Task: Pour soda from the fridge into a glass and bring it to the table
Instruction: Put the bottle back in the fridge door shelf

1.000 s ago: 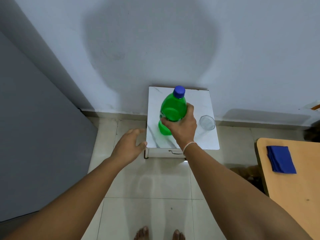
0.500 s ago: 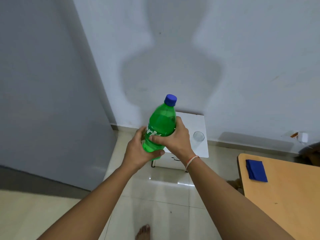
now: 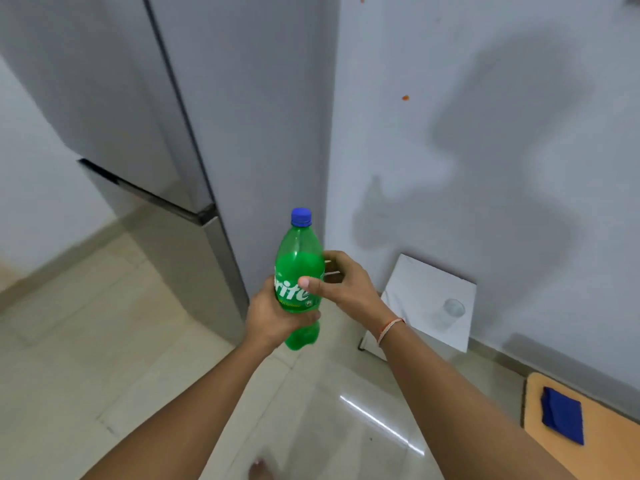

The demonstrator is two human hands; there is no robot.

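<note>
A green soda bottle [image 3: 298, 258] with a blue cap is upright in mid-air, in front of the grey fridge [image 3: 207, 109]. My left hand [image 3: 273, 317] grips its lower half from the left. My right hand [image 3: 339, 285] holds its middle from the right, thumb across the label. A clear glass [image 3: 450, 311] stands on the small white marble-top stand [image 3: 426, 282] to the right, by the wall. The corner of the wooden table [image 3: 609, 445] shows at the lower right.
A folded blue cloth [image 3: 562, 414] lies on the table corner. The fridge doors are closed. The white wall [image 3: 485, 116] runs behind the stand. Pale tiled floor [image 3: 104, 358] lies around my bare foot at the bottom edge.
The bottle was lifted off the stand and carried left towards the fridge. My left hand came up and took hold of it. The view swung left.
</note>
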